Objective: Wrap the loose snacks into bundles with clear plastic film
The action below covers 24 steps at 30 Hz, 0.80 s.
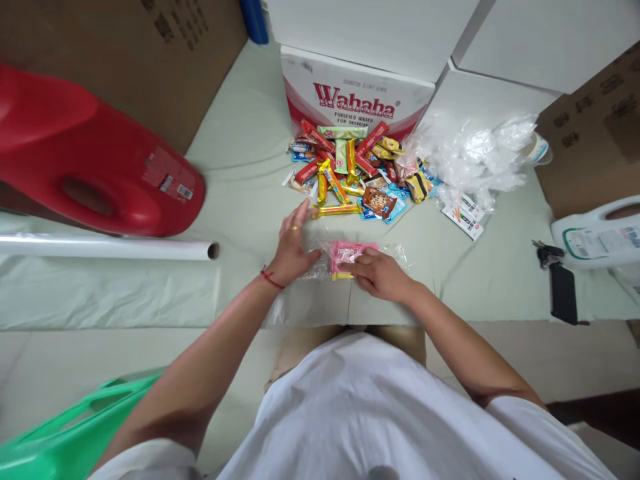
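Note:
A pink and yellow snack packet (341, 252) lies near the table's front edge, on or inside a clear plastic bag (316, 268). My right hand (385, 275) rests on the packet's right side, fingers stretched across its top. To the left, my left hand (295, 250) is open, its thumb by the bag and its fingers reaching toward the snack pile. That pile (351, 163) holds several red, yellow, green and blue wrapped bars and packets. An orange-yellow bar (337, 209) lies at its near edge, close to my left fingertips.
Behind the pile stands a white and red water carton (357, 93). Crumpled clear bags (470, 157) heap at the right. A red jug (95, 160) and a plastic film roll (107, 247) lie left. Keys (547, 253), a black case (563, 293) and a white bottle (600, 233) are far right.

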{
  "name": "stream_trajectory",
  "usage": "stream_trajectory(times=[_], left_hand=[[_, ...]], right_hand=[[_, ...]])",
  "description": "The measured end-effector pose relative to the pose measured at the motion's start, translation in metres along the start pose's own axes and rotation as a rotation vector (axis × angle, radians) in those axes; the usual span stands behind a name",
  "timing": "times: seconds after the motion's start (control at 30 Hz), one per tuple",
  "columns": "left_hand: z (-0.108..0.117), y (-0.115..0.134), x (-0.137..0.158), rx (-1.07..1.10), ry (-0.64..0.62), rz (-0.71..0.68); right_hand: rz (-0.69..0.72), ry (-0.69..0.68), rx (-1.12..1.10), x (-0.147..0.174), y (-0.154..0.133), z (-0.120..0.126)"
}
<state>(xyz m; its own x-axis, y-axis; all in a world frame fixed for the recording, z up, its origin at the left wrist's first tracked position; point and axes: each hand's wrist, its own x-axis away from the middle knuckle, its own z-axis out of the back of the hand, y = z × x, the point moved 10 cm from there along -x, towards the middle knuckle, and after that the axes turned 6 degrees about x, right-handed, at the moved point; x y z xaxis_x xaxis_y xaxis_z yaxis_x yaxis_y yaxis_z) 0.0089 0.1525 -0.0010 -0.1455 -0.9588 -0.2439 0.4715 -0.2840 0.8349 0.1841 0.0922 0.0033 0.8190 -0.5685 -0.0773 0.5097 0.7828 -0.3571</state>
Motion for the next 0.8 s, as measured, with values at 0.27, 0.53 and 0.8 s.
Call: stream_trajectory(times=[0.27, 0.53, 0.8], left_hand=[[0.002, 0.003, 0.041, -0.09, -0.547, -0.139], [0.053, -0.011, 0.032, -0.141, 0.054, 0.114], [-0.029, -0.006, 0.021, -0.385, -0.305, 0.045]], right_hand=[[-0.028, 0.004, -0.032, 0.0, 0.005, -0.006], [-0.027, 0.013, -0.038, 0.002, 0.005, -0.003], [-0.037, 0.039, -0.074, 0.001, 0.004, 0.001]])
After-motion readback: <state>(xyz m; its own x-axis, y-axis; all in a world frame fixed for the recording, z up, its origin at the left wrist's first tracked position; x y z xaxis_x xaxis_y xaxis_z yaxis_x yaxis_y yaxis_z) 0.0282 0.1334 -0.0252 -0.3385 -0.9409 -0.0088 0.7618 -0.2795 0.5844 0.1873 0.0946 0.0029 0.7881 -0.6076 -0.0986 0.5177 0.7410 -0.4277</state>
